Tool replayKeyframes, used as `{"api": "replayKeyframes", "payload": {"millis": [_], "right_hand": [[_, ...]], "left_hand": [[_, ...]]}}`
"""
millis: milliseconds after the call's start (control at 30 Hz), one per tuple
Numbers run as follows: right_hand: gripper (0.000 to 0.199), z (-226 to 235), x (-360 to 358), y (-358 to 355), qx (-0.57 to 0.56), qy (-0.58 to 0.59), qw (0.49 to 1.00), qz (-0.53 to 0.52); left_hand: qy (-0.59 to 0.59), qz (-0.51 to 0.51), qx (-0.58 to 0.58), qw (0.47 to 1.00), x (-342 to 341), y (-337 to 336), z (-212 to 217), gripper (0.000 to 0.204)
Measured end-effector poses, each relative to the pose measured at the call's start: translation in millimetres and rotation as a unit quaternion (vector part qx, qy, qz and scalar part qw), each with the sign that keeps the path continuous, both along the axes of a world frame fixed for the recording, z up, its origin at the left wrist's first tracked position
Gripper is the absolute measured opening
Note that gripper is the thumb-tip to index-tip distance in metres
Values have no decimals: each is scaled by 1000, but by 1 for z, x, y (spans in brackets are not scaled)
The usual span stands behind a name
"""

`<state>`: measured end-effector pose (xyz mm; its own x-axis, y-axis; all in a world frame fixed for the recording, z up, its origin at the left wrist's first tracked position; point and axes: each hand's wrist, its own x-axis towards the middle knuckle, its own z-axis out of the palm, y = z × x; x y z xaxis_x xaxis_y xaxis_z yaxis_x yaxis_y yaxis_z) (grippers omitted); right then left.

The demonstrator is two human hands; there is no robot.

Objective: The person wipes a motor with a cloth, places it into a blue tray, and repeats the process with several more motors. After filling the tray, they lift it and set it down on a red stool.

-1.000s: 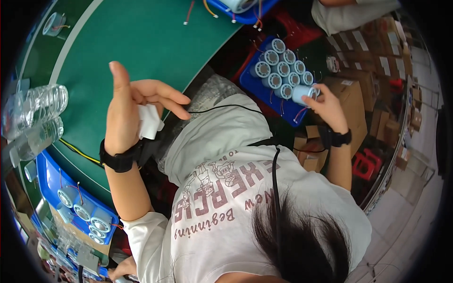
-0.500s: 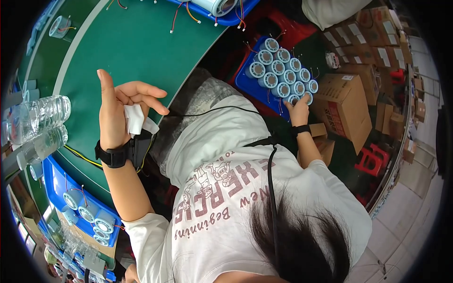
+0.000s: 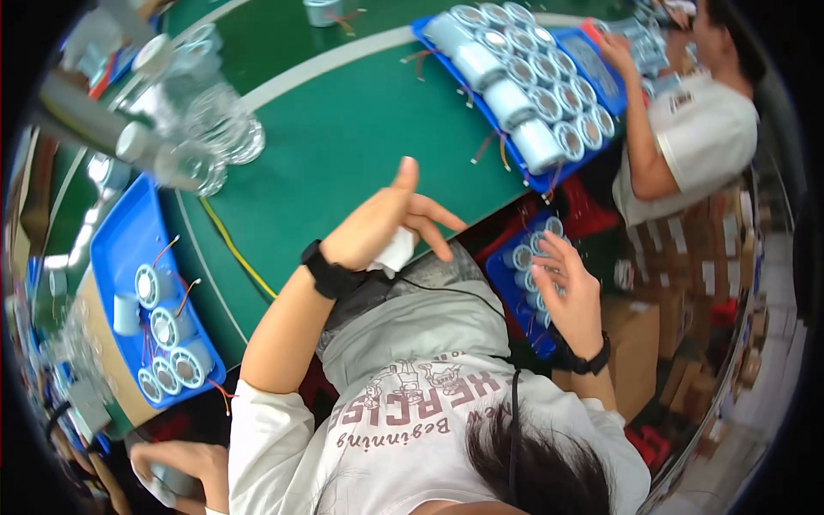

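Note:
My left hand (image 3: 365,230) is over the front edge of the green table (image 3: 343,146), thumb up and fingers partly bent. A crumpled white tissue (image 3: 396,251) is tucked against its palm by the lower fingers. My right hand (image 3: 573,300) is raised with its fingers apart and nothing in it. Behind that hand, below the table edge, a blue tray (image 3: 500,279) holds several pale blue cylinders (image 3: 522,257), partly hidden by the hand. They look like small motors with wires. Both wrists wear black bands.
A larger blue tray (image 3: 539,182) full of similar cylinders lies at the table's far right, near another person (image 3: 699,129). At left are clear bottles (image 3: 206,167), a yellow cable (image 3: 232,245) and a blue tray (image 3: 129,232) with several cylinders. Another hand (image 3: 176,459) shows lower left. Cardboard boxes (image 3: 644,343) stand right.
My right hand has let go of the cylinders in the lower tray and come up, empty. The view has turned, showing the larger tray and a person. My left hand keeps the tissue.

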<state>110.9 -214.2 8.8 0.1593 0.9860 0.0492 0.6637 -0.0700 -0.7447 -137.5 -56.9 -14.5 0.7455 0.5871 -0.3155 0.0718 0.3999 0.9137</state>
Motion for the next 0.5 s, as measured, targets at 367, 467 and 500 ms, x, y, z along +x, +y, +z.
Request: {"api": "replayKeyframes", "payload": {"millis": [367, 467, 500], "right_hand": [[50, 179, -174, 139, 105, 316, 875, 350], [37, 192, -232, 217, 78, 323, 910, 248], [34, 179, -235, 253, 70, 270, 920, 275]], "left_hand": [[-120, 57, 30, 991, -20, -23, -2, 88], [-84, 54, -14, 995, -36, -31, 18, 89], [-99, 57, -19, 993, -39, -31, 17, 84]]}}
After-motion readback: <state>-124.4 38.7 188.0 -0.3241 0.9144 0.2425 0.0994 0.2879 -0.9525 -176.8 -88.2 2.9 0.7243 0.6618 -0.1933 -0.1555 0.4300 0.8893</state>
